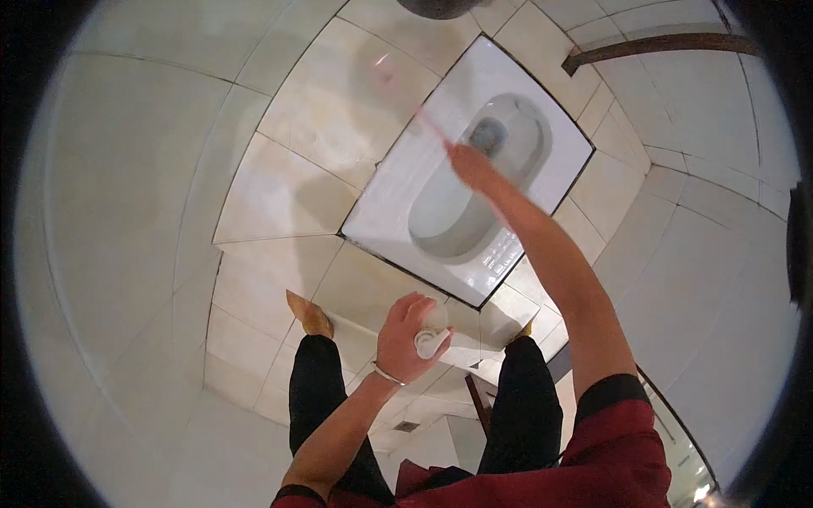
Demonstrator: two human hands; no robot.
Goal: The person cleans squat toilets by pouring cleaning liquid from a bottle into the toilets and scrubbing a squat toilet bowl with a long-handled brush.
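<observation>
The bare right hand (pixel 471 168) has its fingers wrapped around a thin, blurred pink stick-like tool (pixel 434 125) over the white ceramic squat toilet (pixel 381 216). The bare left hand (pixel 403 337), with a pale wristband (pixel 389 375), grasps a small whitish rounded object (pixel 428 341), its kind unclear, between 2 dark-trousered legs (pixel 318 381).
</observation>
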